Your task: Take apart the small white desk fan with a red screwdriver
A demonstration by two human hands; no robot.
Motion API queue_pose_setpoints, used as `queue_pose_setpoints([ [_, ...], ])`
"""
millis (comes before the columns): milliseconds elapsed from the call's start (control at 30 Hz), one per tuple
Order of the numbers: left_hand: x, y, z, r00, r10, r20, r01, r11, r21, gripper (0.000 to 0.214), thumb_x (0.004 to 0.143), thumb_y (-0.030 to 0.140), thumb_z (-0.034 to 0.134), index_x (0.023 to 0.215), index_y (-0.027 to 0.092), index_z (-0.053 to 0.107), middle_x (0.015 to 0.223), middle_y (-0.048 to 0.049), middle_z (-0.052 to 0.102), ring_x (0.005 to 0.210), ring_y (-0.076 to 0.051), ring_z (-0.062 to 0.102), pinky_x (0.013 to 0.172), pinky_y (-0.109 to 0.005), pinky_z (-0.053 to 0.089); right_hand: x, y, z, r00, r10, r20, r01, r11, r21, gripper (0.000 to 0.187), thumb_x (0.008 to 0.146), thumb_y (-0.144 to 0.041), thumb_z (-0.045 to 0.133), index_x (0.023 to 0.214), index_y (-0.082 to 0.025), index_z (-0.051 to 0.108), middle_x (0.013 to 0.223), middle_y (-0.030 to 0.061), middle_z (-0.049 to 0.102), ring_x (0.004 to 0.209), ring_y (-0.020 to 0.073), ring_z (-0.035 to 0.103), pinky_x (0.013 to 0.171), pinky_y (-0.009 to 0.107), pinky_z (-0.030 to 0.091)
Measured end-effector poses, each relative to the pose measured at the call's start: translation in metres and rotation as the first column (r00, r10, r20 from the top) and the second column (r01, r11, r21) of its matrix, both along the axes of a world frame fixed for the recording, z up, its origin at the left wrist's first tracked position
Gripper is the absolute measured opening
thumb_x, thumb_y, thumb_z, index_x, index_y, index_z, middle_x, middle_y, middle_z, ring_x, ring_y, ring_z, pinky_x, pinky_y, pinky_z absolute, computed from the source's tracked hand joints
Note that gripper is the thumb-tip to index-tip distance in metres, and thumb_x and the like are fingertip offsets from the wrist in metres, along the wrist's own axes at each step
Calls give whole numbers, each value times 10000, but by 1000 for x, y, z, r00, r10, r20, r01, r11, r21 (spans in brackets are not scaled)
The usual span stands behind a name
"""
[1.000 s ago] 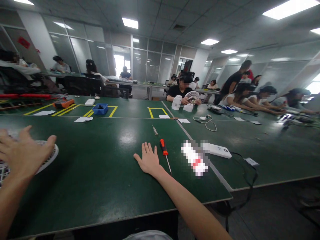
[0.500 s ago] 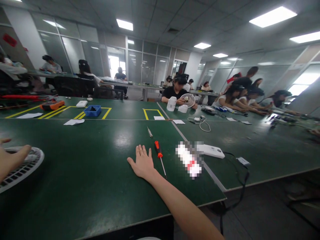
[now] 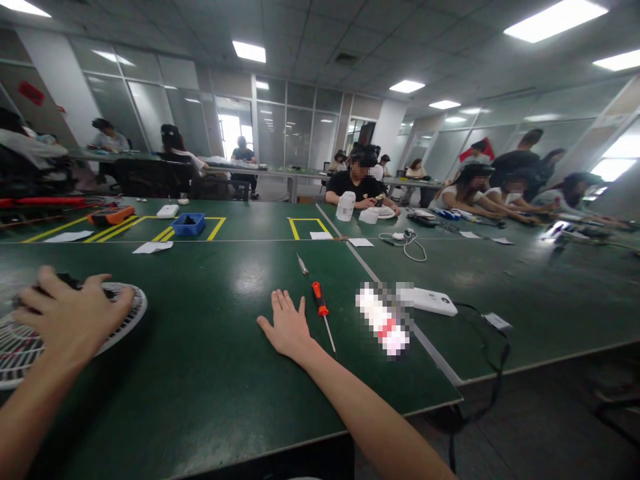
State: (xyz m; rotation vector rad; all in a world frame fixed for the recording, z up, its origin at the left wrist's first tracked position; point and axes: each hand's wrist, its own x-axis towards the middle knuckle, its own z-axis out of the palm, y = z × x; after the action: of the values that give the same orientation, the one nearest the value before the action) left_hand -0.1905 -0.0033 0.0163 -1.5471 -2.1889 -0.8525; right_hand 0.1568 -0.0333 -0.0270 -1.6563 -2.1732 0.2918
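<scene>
At the left, my left hand (image 3: 75,310) grips a round white fan guard (image 3: 133,320) from above. Its fingers are bent round a dark part (image 3: 70,280) at the middle, which the hand mostly hides. The guard's left side is cut off by the picture's edge. My right hand (image 3: 287,327) lies palm down on the green tabletop, fingers stretched out, holding nothing. Just right of it rests a screwdriver (image 3: 319,300) with an orange and black handle, apart from the fingers. A small clear-handled screwdriver (image 3: 303,265) lies beyond it.
A blurred-out bright patch (image 3: 383,320) and a white device (image 3: 433,301) with a dark cable are at the right. Farther back are a blue bin (image 3: 188,225), an orange meter (image 3: 111,215) and paper slips (image 3: 153,247). A co-worker (image 3: 355,183) sits opposite, near white parts.
My left hand and the fan guard have come farther into view, moving right together. My right hand stays flat in place. The co-worker opposite has lowered a round white guard to the table.
</scene>
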Motion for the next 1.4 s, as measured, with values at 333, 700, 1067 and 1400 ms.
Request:
queue_pose_setpoints([
  [333, 144, -1, 11, 923, -371, -105, 374, 927, 8, 559, 951, 552, 484, 1271, 141, 687, 1645, -248, 252, 1393, -569, 347, 1003, -782, 378, 3, 1, 12, 975, -19, -220, 75, 966, 249, 676, 996, -361, 476, 1597, -97, 312, 1666, 123, 322, 1582, 234, 170, 1279, 449, 154],
  [700, 223, 0, -4, 729, -672, -130, 679, 734, 10, 491, 956, 437, 510, 1397, 246, 605, 1669, -169, 274, 1476, -458, 334, 1105, -661, 381, 11, 2, 11, 932, 22, -361, 94, 949, 299, 600, 1073, -386, 171, 1615, -156, 286, 1667, 75, 337, 1570, 187, 214, 1271, 441, 166],
  [1067, 187, -6, -30, 568, -777, -270, 820, 504, 273, 425, 926, 271, 601, 1350, 282, 614, 1459, -115, 553, 1440, -327, 436, 1185, -545, 389, 11, -9, 17, 949, 173, -263, -27, 877, 479, 455, 1061, -251, 291, 1192, -249, 727, 1220, 37, 756, 1291, 180, 602, 1263, 457, 92],
  [1400, 181, -9, -31, 484, -749, -453, 869, 350, 349, 246, 895, 195, 629, 1129, 237, 696, 1173, -110, 701, 1215, -284, 607, 1051, -487, 501, 4, -19, 21, 955, 256, -152, -162, 874, 458, 393, 1049, -286, 337, 1082, -234, 725, 1122, 60, 766, 1218, 207, 628, 1269, 493, 60],
])
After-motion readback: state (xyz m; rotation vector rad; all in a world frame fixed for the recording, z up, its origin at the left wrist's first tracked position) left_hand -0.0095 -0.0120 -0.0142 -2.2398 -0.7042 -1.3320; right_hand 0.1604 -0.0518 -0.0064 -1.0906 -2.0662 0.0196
